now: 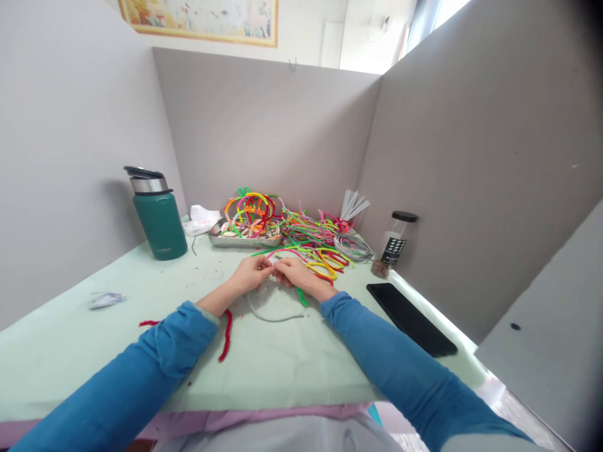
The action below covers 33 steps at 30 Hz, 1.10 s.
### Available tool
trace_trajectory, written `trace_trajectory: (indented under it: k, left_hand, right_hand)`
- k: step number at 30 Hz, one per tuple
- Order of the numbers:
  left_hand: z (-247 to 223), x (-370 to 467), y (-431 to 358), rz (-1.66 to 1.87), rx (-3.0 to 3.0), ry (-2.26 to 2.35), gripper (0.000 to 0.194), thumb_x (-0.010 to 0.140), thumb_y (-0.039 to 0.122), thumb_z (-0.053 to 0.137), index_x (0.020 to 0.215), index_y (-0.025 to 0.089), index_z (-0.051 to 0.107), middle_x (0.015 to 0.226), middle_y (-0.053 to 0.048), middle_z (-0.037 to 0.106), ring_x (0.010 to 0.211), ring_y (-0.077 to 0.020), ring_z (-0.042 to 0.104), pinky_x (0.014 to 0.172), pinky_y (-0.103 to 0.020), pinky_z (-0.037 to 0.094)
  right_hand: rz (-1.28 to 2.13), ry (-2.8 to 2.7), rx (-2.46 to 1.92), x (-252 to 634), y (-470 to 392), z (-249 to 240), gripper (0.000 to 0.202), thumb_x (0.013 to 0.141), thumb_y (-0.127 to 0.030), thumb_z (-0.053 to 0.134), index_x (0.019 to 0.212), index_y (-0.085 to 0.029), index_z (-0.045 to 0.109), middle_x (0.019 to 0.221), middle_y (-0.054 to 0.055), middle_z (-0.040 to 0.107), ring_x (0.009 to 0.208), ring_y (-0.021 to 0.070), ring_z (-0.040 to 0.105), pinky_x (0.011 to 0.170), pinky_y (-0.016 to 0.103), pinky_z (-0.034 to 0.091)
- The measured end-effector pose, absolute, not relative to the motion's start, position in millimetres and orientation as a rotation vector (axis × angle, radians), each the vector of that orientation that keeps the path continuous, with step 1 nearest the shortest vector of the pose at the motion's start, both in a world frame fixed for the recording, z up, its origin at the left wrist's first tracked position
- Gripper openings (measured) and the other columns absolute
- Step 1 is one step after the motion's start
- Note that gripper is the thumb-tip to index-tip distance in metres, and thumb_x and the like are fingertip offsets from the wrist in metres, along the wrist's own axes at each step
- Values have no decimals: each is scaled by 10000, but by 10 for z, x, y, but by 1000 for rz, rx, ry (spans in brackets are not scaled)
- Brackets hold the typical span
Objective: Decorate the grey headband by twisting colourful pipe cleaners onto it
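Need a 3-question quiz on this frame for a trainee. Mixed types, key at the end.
1. True or false: the left hand and right hand are close together, with a grey wire curving on their near side.

2. What colour is the lid on the clear jar?
A) Red
B) Black
C) Yellow

3. Fill in: seen from the wearer's seat, the green bottle stands to the ___ of the metal tray.

Key: 1. True. 2. B. 3. Left.
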<state>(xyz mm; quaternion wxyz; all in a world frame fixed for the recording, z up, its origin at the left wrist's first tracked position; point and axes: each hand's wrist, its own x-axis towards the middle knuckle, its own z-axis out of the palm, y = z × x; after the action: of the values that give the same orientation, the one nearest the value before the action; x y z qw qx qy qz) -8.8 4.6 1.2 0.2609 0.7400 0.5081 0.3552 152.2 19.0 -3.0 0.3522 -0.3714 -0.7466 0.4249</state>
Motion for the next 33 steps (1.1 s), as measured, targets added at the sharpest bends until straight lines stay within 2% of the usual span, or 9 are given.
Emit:
trace_trajectory:
  k: [33]
  left_hand:
    - [-12,-95,60,909,2067,1363,254,725,387,498,784,150,567,625,7,603,384,-68,451,379,-178,339]
  right_hand:
    - [1026,-1988,-1011,1522,200,-51,212,800,-230,403,630,-148,499,540,-16,522,392,48,418,368,156,303]
